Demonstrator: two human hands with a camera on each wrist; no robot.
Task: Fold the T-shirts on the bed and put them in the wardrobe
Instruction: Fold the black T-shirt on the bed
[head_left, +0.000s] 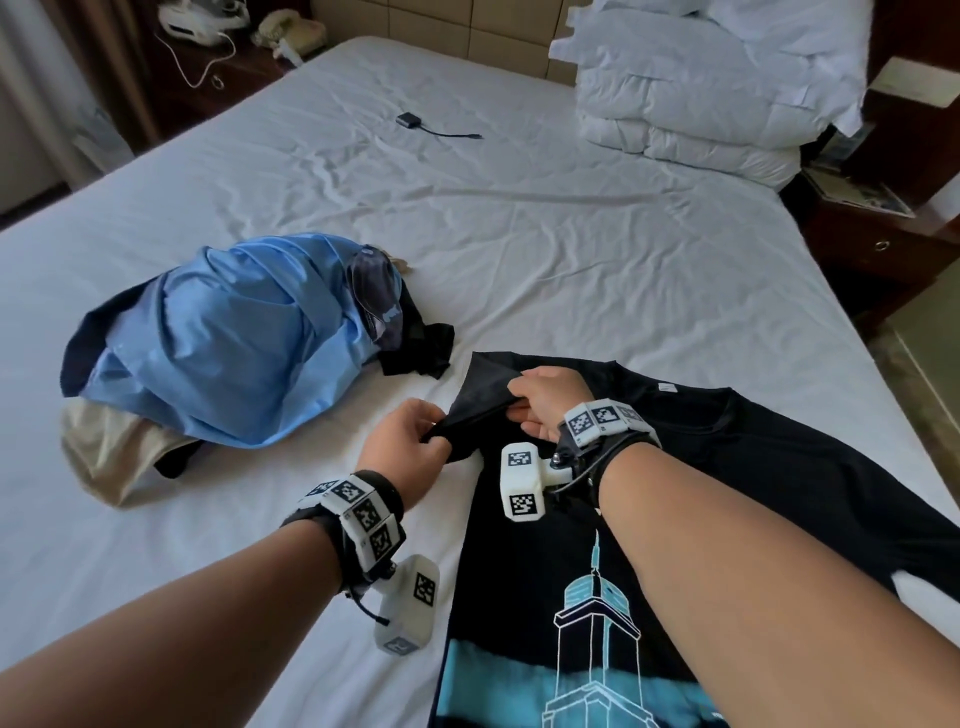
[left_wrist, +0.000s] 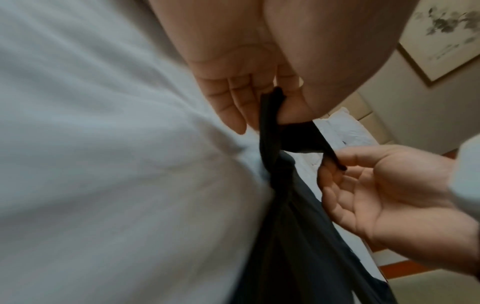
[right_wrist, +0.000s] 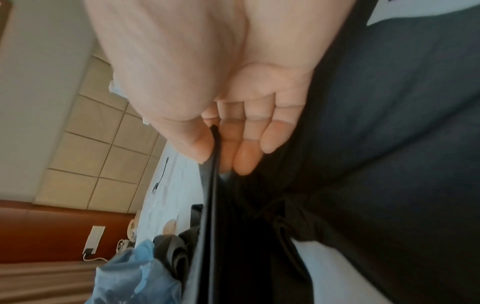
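Observation:
A black T-shirt (head_left: 727, 467) with a cyan tower print lies spread face up on the white bed (head_left: 519, 234), collar away from me. Its left sleeve (head_left: 480, 389) is lifted off the sheet. My left hand (head_left: 410, 441) pinches the sleeve's near corner (left_wrist: 272, 107) between thumb and fingers. My right hand (head_left: 540, 400) pinches the sleeve's hem (right_wrist: 215, 156) a little farther along, thumb against fingers; it also shows in the left wrist view, the right hand (left_wrist: 389, 195) holding the hem's edge. A heap of other shirts (head_left: 223, 338), light blue on top, lies to the left.
A beige garment (head_left: 109, 457) and black fabric (head_left: 421, 343) stick out of the heap. A small black adapter with its cable (head_left: 415, 122) lies farther up the bed. A folded white duvet and pillows (head_left: 701, 88) sit at the head, nightstands at both sides.

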